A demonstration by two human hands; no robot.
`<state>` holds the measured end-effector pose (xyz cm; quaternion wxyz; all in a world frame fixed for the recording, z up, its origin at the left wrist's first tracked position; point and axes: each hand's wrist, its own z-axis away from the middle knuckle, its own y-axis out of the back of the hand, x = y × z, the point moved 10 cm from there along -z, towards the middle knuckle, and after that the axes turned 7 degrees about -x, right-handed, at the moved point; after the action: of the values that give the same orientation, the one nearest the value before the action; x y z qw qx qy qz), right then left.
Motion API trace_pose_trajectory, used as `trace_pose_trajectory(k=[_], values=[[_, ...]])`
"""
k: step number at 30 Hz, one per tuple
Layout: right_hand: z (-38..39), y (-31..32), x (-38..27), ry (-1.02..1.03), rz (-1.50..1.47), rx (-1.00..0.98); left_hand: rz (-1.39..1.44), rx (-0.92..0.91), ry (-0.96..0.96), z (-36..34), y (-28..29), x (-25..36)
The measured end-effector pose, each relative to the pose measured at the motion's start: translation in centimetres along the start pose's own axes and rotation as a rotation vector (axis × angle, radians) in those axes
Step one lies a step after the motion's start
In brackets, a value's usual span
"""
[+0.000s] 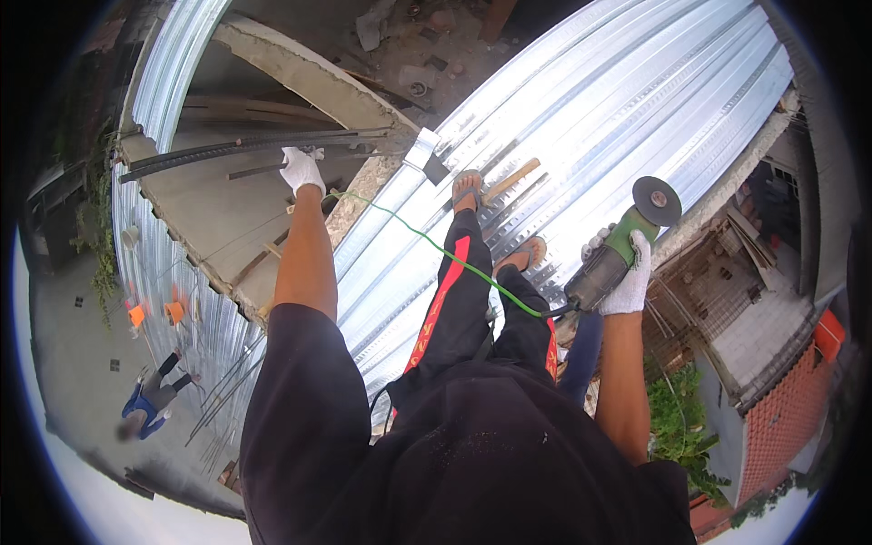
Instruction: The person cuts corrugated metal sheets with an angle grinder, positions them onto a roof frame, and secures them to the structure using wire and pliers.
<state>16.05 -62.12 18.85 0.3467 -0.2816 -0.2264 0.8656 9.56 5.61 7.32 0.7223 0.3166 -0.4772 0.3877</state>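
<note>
My left hand (302, 171), in a white glove, is closed round a thin steel reinforcing bar (256, 171) at the edge of a concrete beam. Just above it runs a bundle of thicker dark bars (204, 154). On the right, my gloved right hand (629, 289) grips the body of a green and dark grey angle grinder (607, 272). Its dark cutting disc (657, 201) points up and away from me; whether it spins I cannot tell. A green power cord (427, 238) leads from the grinder across my legs toward my left hand.
Ribbed shiny metal decking (581, 118) lies under my sandalled feet. A wooden handle (510, 180) and a bent metal piece (424, 156) rest there. A concrete beam (300, 68) borders an opening with lower ground. Far below left is another person (145, 404); at right, a tiled roof (786, 418).
</note>
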Motion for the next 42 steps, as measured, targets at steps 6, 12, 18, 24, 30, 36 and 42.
trace_pose_trajectory(k=[6, 12, 18, 24, 30, 36, 42], values=[[2.4, -3.0, 0.6, -0.060, 0.148, -0.012, -0.080, 0.054, -0.035, 2.9, 0.2, 0.4], [3.2, -6.4, 2.1, -0.164, 0.276, -0.168, -0.704, 0.079, 0.099, 16.9, 2.9, -0.1], [6.5, -11.5, 1.6, -0.056, 0.422, -0.076, -0.454, -0.804, 0.005, 42.8, -6.9, 11.0], [7.1, -14.1, 2.5, -0.121, 0.439, -0.221, -0.453, -1.026, -0.089, 51.1, -14.9, 18.6], [9.3, -16.8, 4.1, -0.081, 0.494, -0.243, -0.570, -1.050, -0.343, 49.7, -14.6, 19.5], [9.2, -14.4, 4.0, -0.106, 0.543, -0.207, -0.487, -1.003, 0.180, 50.6, -12.2, 18.6], [10.2, -16.7, 3.3, -0.036, 0.514, -0.152, -0.632, -0.821, -0.049, 49.7, -12.2, 20.2]])
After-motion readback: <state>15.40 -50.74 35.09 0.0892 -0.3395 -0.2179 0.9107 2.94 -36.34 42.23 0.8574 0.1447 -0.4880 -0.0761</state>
